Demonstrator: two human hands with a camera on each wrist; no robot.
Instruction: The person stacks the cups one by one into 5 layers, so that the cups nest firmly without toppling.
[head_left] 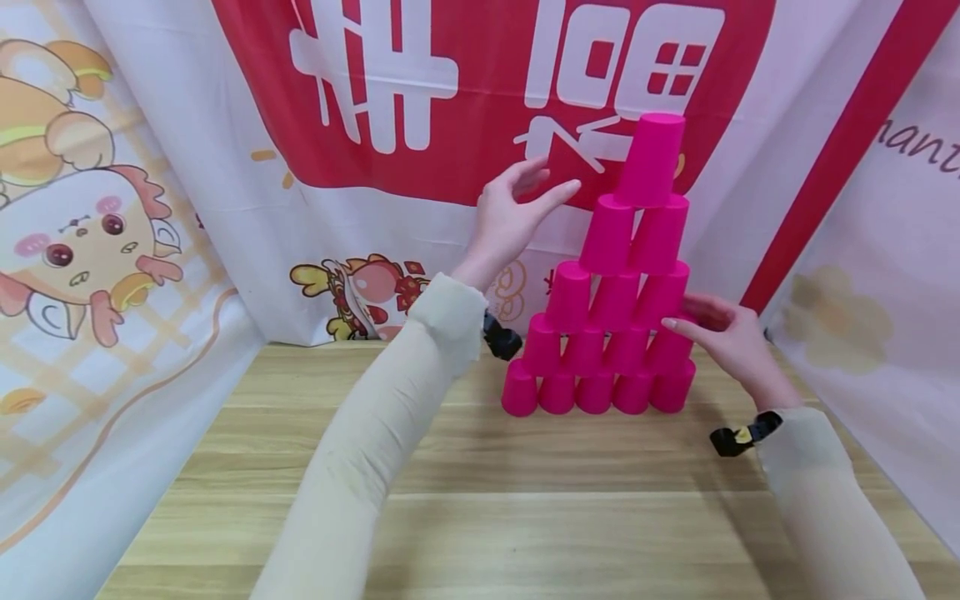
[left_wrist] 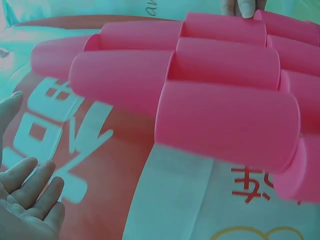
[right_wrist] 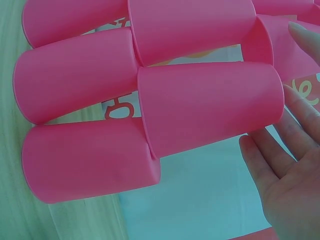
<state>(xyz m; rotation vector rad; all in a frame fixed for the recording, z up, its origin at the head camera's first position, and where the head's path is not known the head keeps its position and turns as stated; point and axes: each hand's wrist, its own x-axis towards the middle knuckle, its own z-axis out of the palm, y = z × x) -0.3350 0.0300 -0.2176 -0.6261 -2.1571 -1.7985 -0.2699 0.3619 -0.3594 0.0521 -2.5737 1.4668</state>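
Observation:
A pyramid of upside-down pink plastic cups (head_left: pixel 596 393) stands on the table, its rows narrowing upward to one top cup (head_left: pixel 651 160). To the left of the upper rows my left hand (head_left: pixel 513 212) hovers, thumb and fingers spread apart, holding nothing. In the left wrist view, a gap shows between that hand's fingers (left_wrist: pixel 40 192) and the cups. My right hand (head_left: pixel 727 337) is at the pyramid's right side, near the second and third rows. Its loosely bent fingers (right_wrist: pixel 257 160) lie close beside a cup's narrow end (right_wrist: pixel 215 105); whether they touch it I cannot tell.
The wooden table (head_left: pixel 480 533) extends in front of the pyramid. Close behind the cups hangs a white cloth with a red printed panel (head_left: pixel 480 108). Printed cloth walls (head_left: pixel 45 467) flank the table on both sides.

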